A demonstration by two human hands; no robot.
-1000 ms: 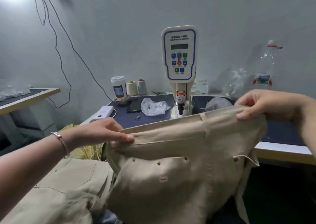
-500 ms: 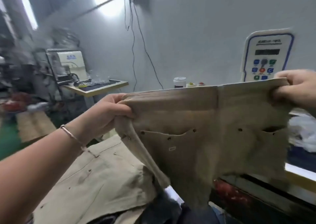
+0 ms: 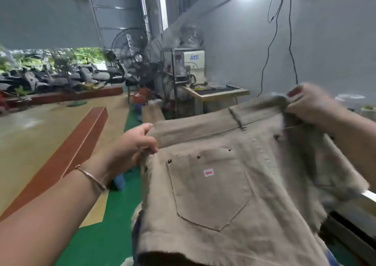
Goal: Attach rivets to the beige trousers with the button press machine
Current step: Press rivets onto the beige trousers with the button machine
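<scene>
Beige trousers (image 3: pixel 234 184) held up in mid-air, spread between both hands, back side facing the camera. Left hand (image 3: pixel 132 145) pinching the waistband at the left corner, fingers curled round the cloth, thin bracelet (image 3: pixel 91 177) on that wrist. Right hand (image 3: pixel 307 103) gripping the waistband at the far right, higher up, pretty blurry but clearly bunched on the fabric. Waistband running at a slant, low on the left, high on the right, with a belt loop (image 3: pixel 237 116) about midway.

Back pocket (image 3: pixel 211 192) dead centre, pointed bottom, small red-and-white sticker (image 3: pixel 209 172) on it. Dark rivets (image 3: pixel 169 161) along the pocket top, three visible there, plus another one further right near the other pocket edge. Lower part of the cloth hanging loose and folding under at the bottom of frame.

Behind all that: green floor (image 3: pixel 114 239) below, red-brown beam (image 3: pixel 81 143) lying across the tan floor on the left. Workbench (image 3: pixel 215 92) against the grey wall with a white machine (image 3: pixel 192 62) on it, big fan (image 3: pixel 135 54) beside that. Black cables (image 3: pixel 270 42) dangling down the wall on the right. Scooters parked outside past the open shutter, far left.
</scene>
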